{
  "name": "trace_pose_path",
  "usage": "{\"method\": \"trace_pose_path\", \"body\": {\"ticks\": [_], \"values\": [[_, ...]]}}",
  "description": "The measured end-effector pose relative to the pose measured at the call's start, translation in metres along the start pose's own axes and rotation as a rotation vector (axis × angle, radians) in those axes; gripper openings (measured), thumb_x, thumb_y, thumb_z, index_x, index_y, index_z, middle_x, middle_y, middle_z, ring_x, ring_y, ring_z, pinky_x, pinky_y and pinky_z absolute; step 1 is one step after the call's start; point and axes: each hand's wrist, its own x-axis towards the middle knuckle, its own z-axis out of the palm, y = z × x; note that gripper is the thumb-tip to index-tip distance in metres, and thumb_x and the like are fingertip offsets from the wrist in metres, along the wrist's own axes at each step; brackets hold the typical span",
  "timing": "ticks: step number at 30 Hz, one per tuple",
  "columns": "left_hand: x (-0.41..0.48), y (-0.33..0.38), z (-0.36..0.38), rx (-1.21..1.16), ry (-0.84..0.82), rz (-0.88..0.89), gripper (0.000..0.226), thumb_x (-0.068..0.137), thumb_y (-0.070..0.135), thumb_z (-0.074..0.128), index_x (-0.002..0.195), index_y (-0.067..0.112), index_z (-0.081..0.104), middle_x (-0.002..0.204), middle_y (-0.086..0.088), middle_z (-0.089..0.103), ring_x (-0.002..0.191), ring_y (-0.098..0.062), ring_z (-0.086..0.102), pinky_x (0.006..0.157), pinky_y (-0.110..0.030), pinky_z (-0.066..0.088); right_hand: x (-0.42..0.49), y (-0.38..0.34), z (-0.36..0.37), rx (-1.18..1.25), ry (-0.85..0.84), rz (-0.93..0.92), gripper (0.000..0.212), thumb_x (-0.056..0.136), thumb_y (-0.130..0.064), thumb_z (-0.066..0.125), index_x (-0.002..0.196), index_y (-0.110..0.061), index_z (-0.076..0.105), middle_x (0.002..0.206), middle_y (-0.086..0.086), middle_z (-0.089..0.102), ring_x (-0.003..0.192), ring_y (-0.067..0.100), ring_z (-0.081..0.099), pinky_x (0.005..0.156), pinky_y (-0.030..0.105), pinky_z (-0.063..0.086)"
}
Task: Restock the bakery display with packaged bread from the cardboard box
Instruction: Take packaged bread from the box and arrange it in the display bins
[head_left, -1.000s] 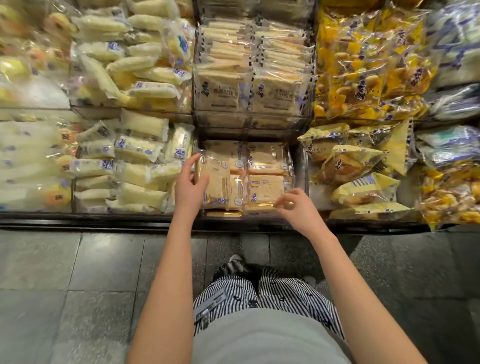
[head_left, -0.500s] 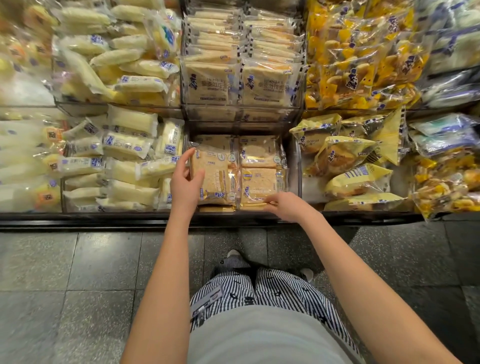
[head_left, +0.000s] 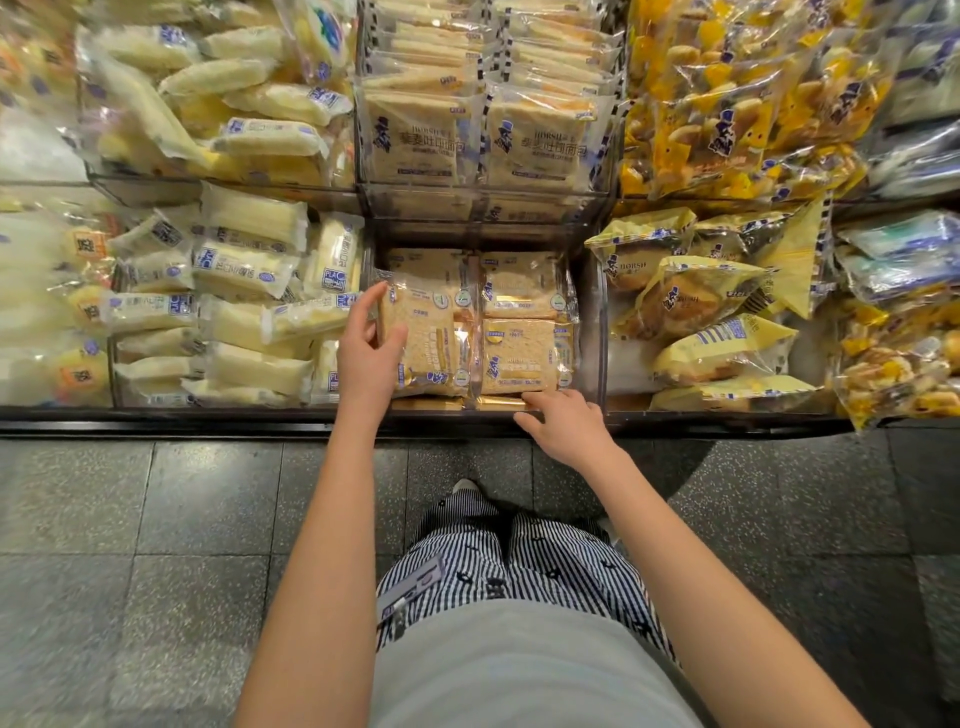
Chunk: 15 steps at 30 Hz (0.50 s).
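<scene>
At the front edge of the display (head_left: 208, 418), the right hand (head_left: 563, 423) lays loose, straight fingers on a gold-edged pack (head_left: 501, 401). Just beyond, the left hand (head_left: 371, 353) clasps a toast pack (head_left: 428, 338) at the left of the lower middle compartment (head_left: 592, 312), beside stacked packs (head_left: 519, 353).

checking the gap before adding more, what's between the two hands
Head view: the toast pack that the left hand grips, then a neighbouring toast pack whose front edge sits by the right hand.
</scene>
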Motion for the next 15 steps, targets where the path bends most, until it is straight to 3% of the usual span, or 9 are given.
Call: {"method": "trace_pose_path", "body": {"ticks": [3,6,8,11,13,15], "values": [[0.001,-0.001,0.000,0.024,-0.012,0.003,0.048,0.097,0.007,0.056,0.137,0.032,0.049,0.133,0.005,0.051,0.118,-0.012,0.051,0.078,-0.010,0.047,-0.003,-0.003,0.007,0.009,0.042,0.015,0.047,0.103,-0.048,0.033,0.140,-0.024,0.051,0.145,0.000,0.048,0.137,0.022,0.038,0.113,0.051,0.020],[0.003,-0.002,-0.002,0.015,-0.033,0.003,0.050,0.096,0.004,0.056,0.136,0.033,0.049,0.135,0.002,0.052,0.116,-0.012,0.054,0.073,-0.008,0.051,-0.002,0.000,0.013,-0.046,-0.017,-0.060,0.051,0.102,-0.053,0.031,0.143,-0.028,0.047,0.146,-0.004,0.048,0.137,0.022,0.039,0.114,0.048,0.020],[0.005,-0.003,-0.002,0.028,-0.052,-0.001,0.051,0.095,0.003,0.056,0.136,0.033,0.049,0.136,0.004,0.052,0.117,-0.013,0.056,0.078,-0.012,0.053,0.000,0.001,0.006,0.064,-0.006,-0.054,0.048,0.102,-0.052,0.035,0.136,-0.026,0.054,0.136,-0.001,0.059,0.127,0.023,0.050,0.108,0.046,0.030],[0.007,-0.003,-0.003,0.065,-0.083,0.002,0.052,0.095,0.004,0.057,0.137,0.034,0.048,0.143,0.003,0.049,0.124,-0.019,0.053,0.096,-0.031,0.053,0.000,-0.002,-0.004,0.348,0.240,0.025,0.039,0.103,-0.039,0.043,0.128,-0.015,0.061,0.118,0.005,0.068,0.108,0.024,0.062,0.095,0.044,0.048],[0.008,0.001,-0.004,0.069,-0.090,0.007,0.053,0.095,0.003,0.056,0.139,0.032,0.048,0.143,0.002,0.049,0.119,-0.014,0.054,0.091,-0.025,0.052,0.001,-0.005,-0.006,0.419,0.289,0.047,0.040,0.102,-0.037,0.046,0.132,-0.014,0.059,0.124,0.005,0.065,0.112,0.022,0.059,0.094,0.042,0.050],[0.008,0.003,-0.007,0.058,-0.087,0.016,0.053,0.096,0.003,0.056,0.139,0.032,0.048,0.142,0.002,0.049,0.115,-0.010,0.054,0.087,-0.019,0.050,0.004,-0.007,-0.006,0.437,0.225,0.033,0.041,0.100,-0.038,0.049,0.133,-0.016,0.059,0.130,0.005,0.061,0.119,0.021,0.055,0.100,0.042,0.047]]}}
